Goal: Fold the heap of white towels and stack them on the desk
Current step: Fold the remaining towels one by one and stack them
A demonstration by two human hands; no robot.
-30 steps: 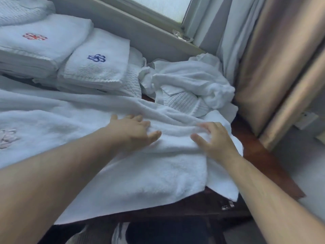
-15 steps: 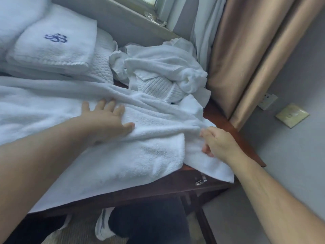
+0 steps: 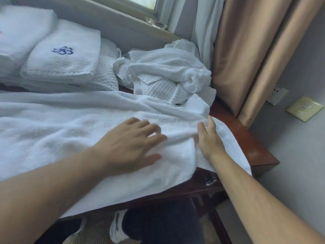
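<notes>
A large white terry towel (image 3: pixel 70 131) lies spread on the dark wooden desk (image 3: pixel 246 138), long axis running left to right, its right end drooping off the corner. The left hand (image 3: pixel 130 147) presses it with fingers spread. The right hand (image 3: pixel 209 138), fingers straight, rests nearest that end.

The left grip (image 3: pixel 130 143) lies palm down, its fingers (image 3: pixel 151 128) straight and spread, slightly blurred, with the thumb out on the near side. The bare left forearm (image 3: pixel 44 187) reaches in from the lower left. The right grip (image 3: pixel 209 138) is stretched flat, its fingers (image 3: pixel 212 125) straight, close together and pointing away. The bare right forearm (image 3: pixel 255 196) comes in from the lower right.
</notes>
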